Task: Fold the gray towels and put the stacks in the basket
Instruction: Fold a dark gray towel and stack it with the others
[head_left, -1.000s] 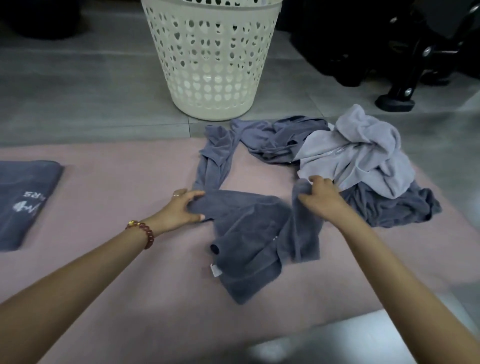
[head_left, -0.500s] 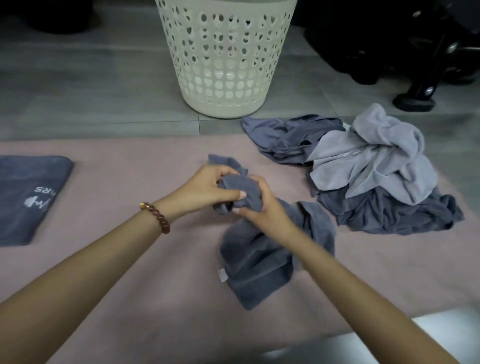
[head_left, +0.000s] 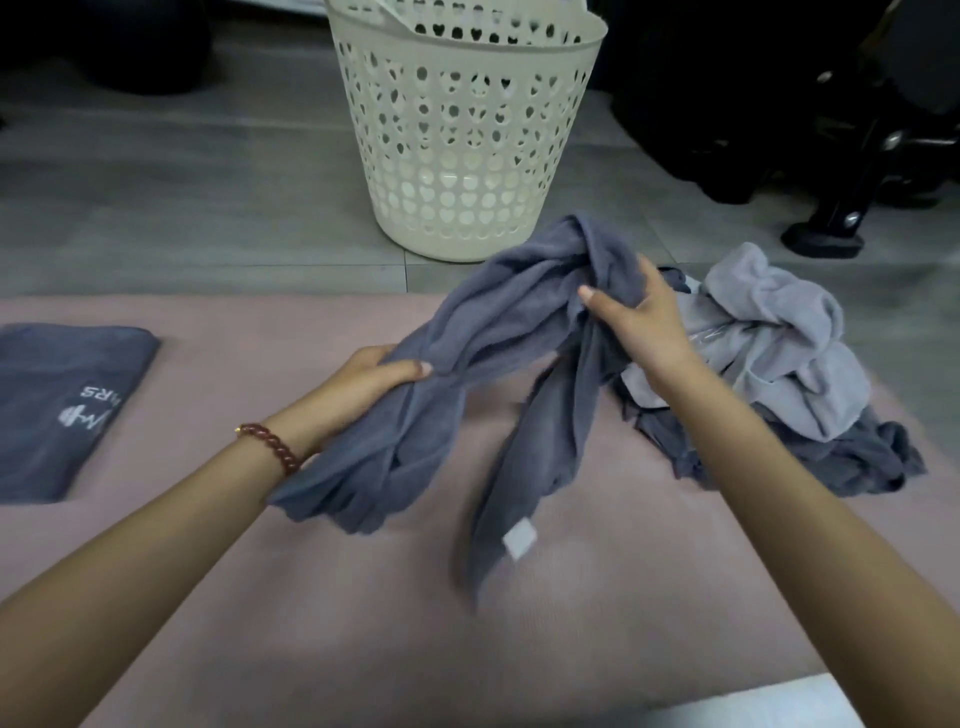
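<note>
Over 1 mat (head_left: 571, 634), left hand (head_left: 363, 384) and right hand (head_left: 641, 327) hold 1 towel (head_left: 498, 312)

Mat (head_left: 571, 639) on floor (head_left: 156, 218). Basket (head_left: 467, 130) behind mat's far edge, about centre. Folded towel (head_left: 57, 410) on mat, left end. Heap of towels (head_left: 779, 364) on mat's right end, partly over far edge. Towel (head_left: 498, 322) above mat's middle, gripped by left hand (head_left: 363, 384) and right hand (head_left: 641, 322), ends hanging down.
</note>
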